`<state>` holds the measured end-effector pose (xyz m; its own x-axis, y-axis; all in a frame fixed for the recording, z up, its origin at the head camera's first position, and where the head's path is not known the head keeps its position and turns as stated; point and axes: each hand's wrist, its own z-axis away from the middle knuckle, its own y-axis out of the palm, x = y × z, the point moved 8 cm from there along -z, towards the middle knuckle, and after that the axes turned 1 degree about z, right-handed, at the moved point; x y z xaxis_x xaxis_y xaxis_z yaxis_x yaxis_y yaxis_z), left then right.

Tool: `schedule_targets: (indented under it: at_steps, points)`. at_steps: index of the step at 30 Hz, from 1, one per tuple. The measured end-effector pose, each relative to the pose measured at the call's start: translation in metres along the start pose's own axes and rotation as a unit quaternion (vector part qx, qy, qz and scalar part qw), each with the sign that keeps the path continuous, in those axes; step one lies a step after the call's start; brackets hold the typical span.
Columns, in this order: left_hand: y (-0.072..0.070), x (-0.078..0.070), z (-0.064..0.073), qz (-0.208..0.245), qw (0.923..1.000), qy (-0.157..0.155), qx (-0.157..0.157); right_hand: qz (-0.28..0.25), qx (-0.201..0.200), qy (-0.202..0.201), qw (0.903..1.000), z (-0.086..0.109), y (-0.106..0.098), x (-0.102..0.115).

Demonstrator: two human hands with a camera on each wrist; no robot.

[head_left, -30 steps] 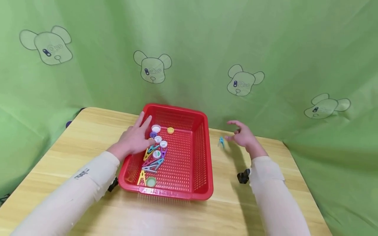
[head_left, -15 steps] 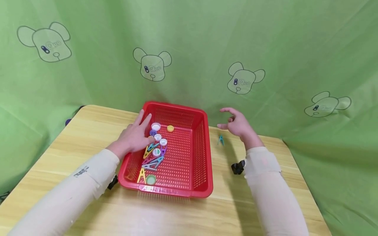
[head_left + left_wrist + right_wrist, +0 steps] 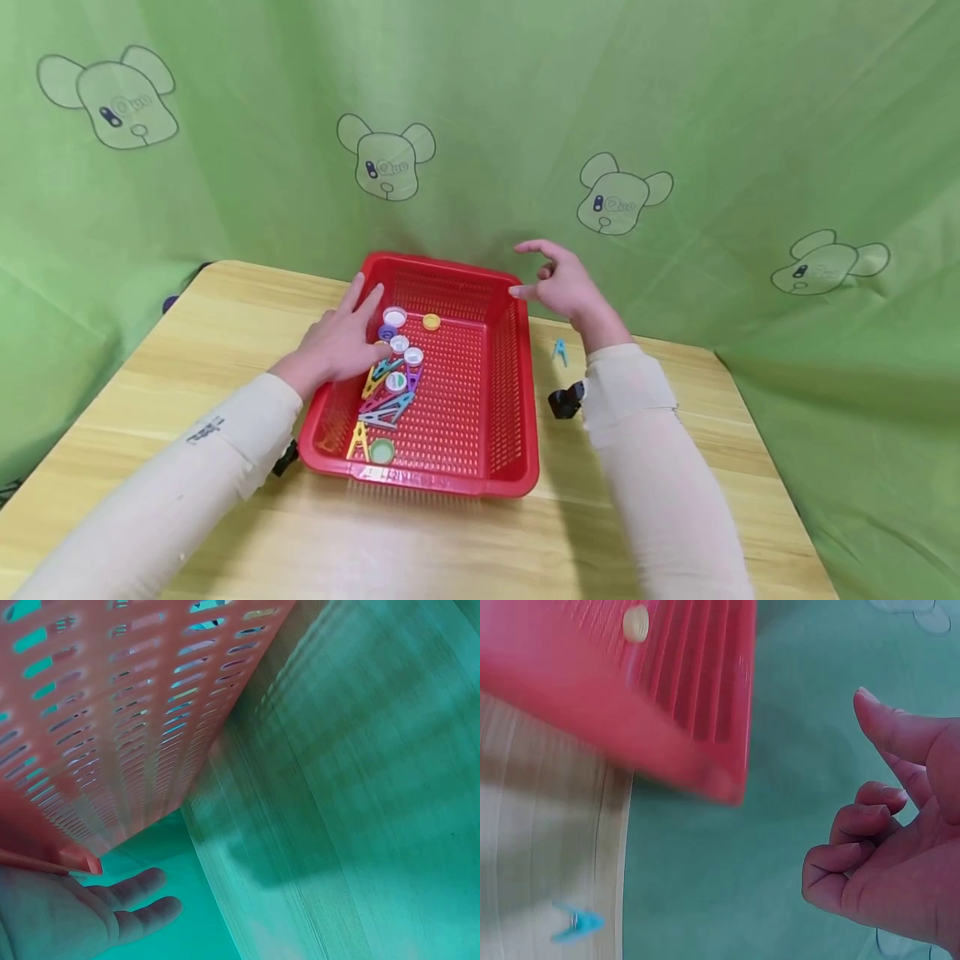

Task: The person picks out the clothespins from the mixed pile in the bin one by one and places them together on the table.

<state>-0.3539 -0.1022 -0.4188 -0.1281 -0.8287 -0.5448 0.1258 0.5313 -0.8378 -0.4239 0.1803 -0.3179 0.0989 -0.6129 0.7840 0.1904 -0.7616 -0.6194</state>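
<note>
- Left hand (image 3: 337,343), straight-fingered, rests on the red basket (image 3: 450,483).
- Right hand (image 3: 564,287), grasping nothing, hovers near its corner.
- Blue clothespin (image 3: 591,922) lies on the desk (image 3: 225,333).

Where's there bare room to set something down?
The table in front of the basket, between the sleeves; inside, the floor between the caps and right wall. The basket's left side is crowded: clips, caps, left hand.

Red plastic basket (image 3: 420,478): one stood between left hand (image 3: 333,343) and right hand (image 3: 566,290).
Round multicoloured plastic caps (image 3: 413,357): at least seven lay near the left.
Multicoloured plastic clothespins (image 3: 361,430): at least seven lay there, one near the right.
Dark-outlined mouse faces (image 3: 387,165): four showed beyond both.
</note>
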Motion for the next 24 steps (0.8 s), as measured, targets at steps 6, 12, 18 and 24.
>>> schedule_targets:
  at_steps: [6, 12, 18, 24]
  points:
    - [-0.001, -0.002, -0.001, -0.003, 1.0000, 0.005, -0.001, -0.017, 0.016, -0.002, 0.9997, -0.004, 0.025, 0.013]
    - [-0.003, -0.003, -0.001, 0.003, 1.0000, 0.007, -0.004, -0.038, 0.029, 0.000, 0.9989, -0.005, 0.045, 0.017]
    - [-0.004, -0.001, -0.001, -0.005, 0.9999, 0.010, -0.006, -0.068, 0.040, -0.002, 0.9969, -0.002, 0.067, 0.018]
    - [-0.003, 0.001, 0.000, -0.002, 1.0000, 0.007, -0.004, -0.056, 0.040, -0.007, 0.9976, 0.003, 0.082, 0.018]
